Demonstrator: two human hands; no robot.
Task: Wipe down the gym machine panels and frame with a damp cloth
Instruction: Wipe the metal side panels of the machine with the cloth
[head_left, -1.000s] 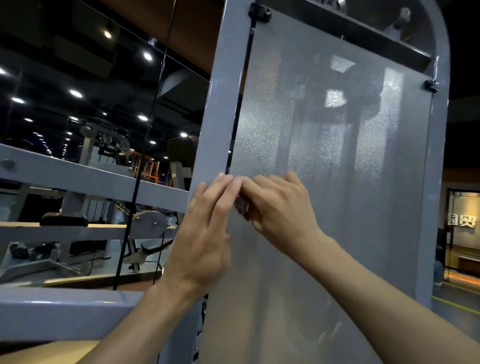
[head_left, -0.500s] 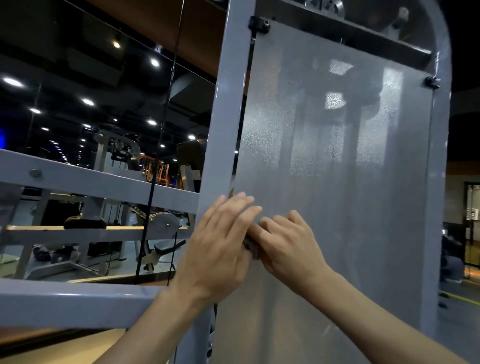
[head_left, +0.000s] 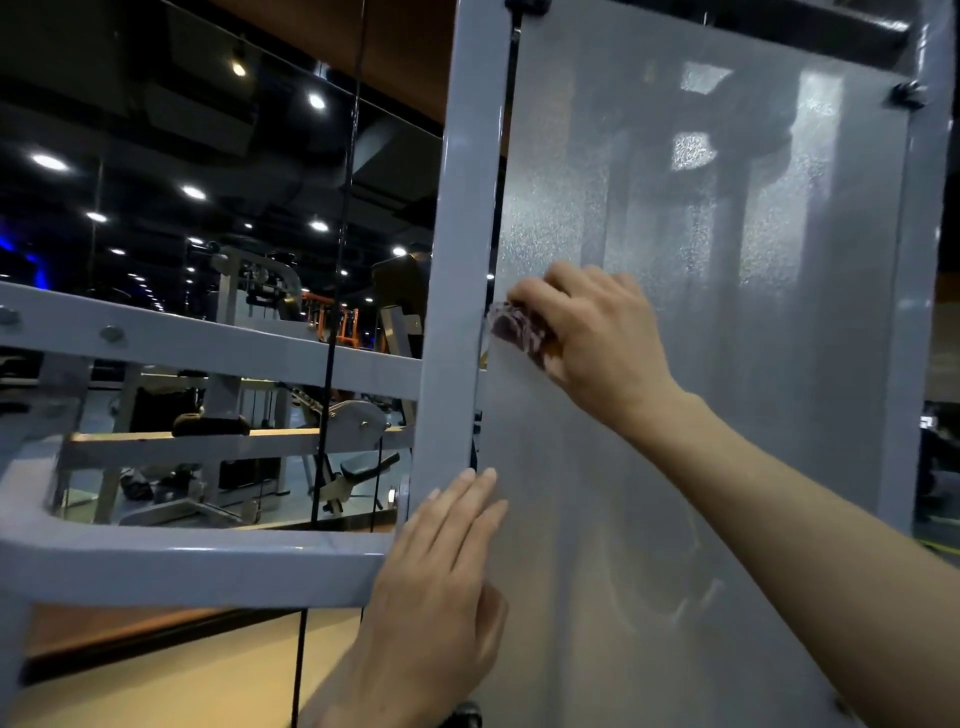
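A frosted translucent panel (head_left: 727, 364) fills the right half of the view, bolted to a grey steel upright (head_left: 462, 234) of the gym machine. My right hand (head_left: 597, 338) grips a small dark reddish-brown cloth (head_left: 519, 327) and presses it against the panel near its left edge, beside the upright. Lower down, my left hand (head_left: 441, 571) lies flat with straight fingers on the panel's left edge, where the upright meets a horizontal bar (head_left: 182, 571). Most of the cloth is hidden under my right hand's fingers.
Grey horizontal frame bars (head_left: 208, 343) run off to the left. A black cable (head_left: 337, 312) hangs vertically behind them. Other gym machines (head_left: 260, 291) and ceiling lights show in the dark background. Black bolts (head_left: 909, 96) fix the panel's corners.
My two hands were together on the panel's left edge. The left hand has slid down to the lower bar joint, and the right hand now shows the cloth at the edge.
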